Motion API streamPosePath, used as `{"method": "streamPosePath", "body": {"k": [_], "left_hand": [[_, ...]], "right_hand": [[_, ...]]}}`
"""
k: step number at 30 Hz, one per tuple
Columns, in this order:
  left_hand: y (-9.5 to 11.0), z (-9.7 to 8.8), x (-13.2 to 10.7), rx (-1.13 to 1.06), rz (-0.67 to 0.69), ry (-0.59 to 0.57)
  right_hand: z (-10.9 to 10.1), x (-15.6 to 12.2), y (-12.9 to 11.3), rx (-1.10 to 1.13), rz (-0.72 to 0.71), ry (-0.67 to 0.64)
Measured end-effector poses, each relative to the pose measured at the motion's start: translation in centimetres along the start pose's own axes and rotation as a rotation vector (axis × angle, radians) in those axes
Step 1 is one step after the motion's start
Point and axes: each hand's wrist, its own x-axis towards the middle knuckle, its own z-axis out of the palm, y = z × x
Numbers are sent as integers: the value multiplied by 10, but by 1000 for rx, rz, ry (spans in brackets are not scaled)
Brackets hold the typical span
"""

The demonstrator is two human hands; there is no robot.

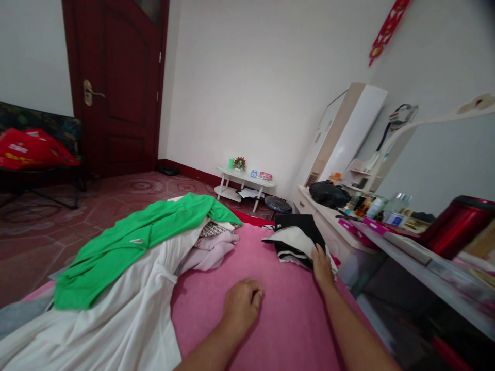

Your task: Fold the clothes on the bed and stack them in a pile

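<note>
Several folded clothes point(293, 236), far right on pink sheet point(286, 330). Touches their right edge with right hand point(322, 264); cannot tell whether pinched. Curls left hand point(243, 303), nearer, into loose fist, nothing showing inside. Could skew them by pushing from one side.

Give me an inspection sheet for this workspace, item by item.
Surface: pink fabric cover.
Job's things: bright green garment lying over crumpled white cloth; pale pink garment beside them; folded black-and-white garments at right.
Clutter: assorted small bottles on the white dresser; shiny red cylinder nearer.
Hands: left hand loosely curled over the cover, nothing visibly held; right hand touching the black-and-white garments' edge.
Cables: nothing clearly seen.
Surroundings: dark red panelled door; small white oval table by the wall.
</note>
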Motion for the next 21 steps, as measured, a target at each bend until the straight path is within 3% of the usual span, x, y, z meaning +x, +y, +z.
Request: {"method": "streamPosePath", "body": {"k": [3, 5, 9, 13, 21], "left_hand": [[1, 1, 1, 22, -7, 0], [1, 0, 1, 23, 1, -2], [0, -2, 0, 24, 42, -22], [0, -2, -7, 95, 108, -44], [8, -6, -39, 277, 255, -62]], "right_hand": [[32, -15, 31, 74, -63, 206], [43, -22, 44, 15, -53, 243], [46, -43, 51, -280, 73, 28], [38, -70, 44, -379, 167, -197], [8, -133, 25, -442, 114, -289]]}}
